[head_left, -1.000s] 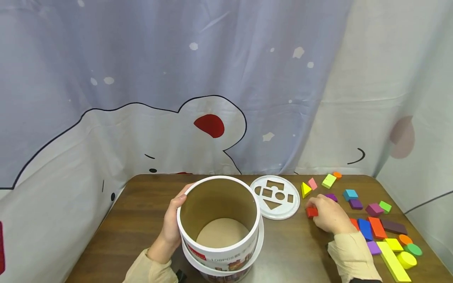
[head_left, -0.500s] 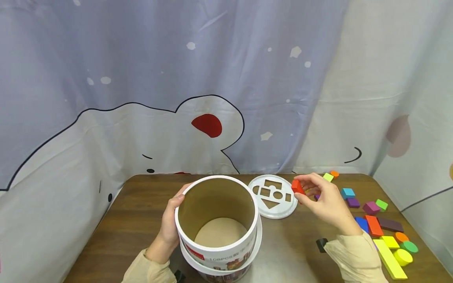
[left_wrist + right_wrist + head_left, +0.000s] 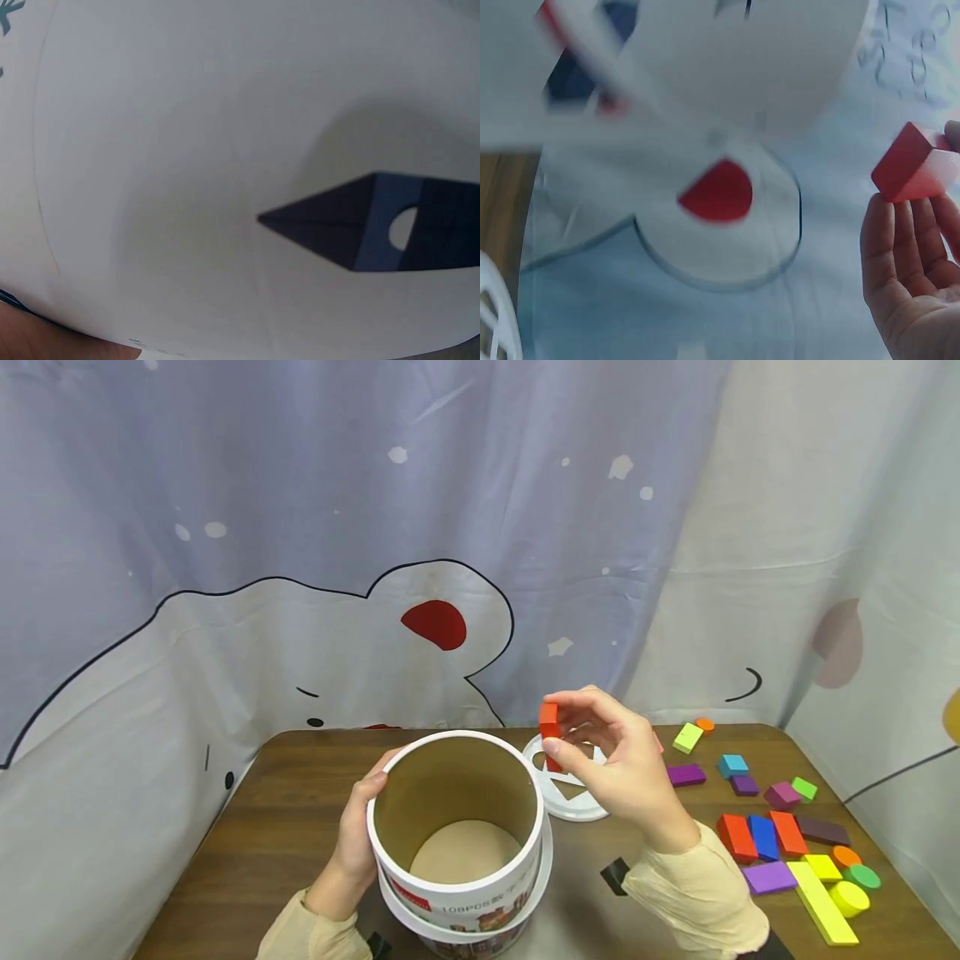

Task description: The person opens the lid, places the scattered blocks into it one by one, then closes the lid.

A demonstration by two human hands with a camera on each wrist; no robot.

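In the head view, a round white toy bucket (image 3: 487, 881) with a printed label and a wide flange stands at the front middle, its mouth up and its bare inner bottom showing. My left hand (image 3: 358, 835) grips its left side, fingertips up at the rim and some fingers hidden behind the wall. Between thumb and fingers, my right hand (image 3: 618, 756) pinches a red wooden block (image 3: 550, 718), raised to the right of the rim. The right wrist view shows the same red block (image 3: 915, 166) above the curled fingers. Beneath the right hand lies a white lid (image 3: 577, 810) with shaped cutouts.
Several coloured blocks lie on the wooden table at the right, among them a long yellow block (image 3: 821, 902), a purple block (image 3: 768, 877), a blue block (image 3: 763, 837) and a green disc (image 3: 861, 877). A patterned curtain (image 3: 300, 527) hangs behind the table.
My right hand has picked the red block up from the table and carried it left and upward, over the lid toward the bucket. My left hand keeps its grip on the bucket.
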